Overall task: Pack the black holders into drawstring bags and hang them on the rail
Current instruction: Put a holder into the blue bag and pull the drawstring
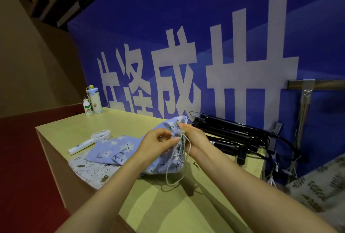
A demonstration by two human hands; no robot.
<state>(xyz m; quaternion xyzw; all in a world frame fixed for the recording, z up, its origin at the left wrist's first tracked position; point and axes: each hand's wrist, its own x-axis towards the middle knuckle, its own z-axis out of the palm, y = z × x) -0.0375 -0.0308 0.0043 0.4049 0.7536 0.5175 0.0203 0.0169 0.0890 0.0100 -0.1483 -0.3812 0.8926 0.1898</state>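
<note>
Head view: the left hand (158, 144) and right hand (196, 139) pinch the gathered mouth of the drawstring bag (164, 165) over the bench (168, 204). More black holders (227, 133) lie at its 3 o'clock, the rail (326, 84) at 2 o'clock. The dangling cord (177, 176) could snag or pull unevenly, leaving the mouth loose when hung

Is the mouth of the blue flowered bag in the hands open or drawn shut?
Mostly drawn shut: the bag bunches tight between the left hand and right hand, and long cord loops hang below.
</note>
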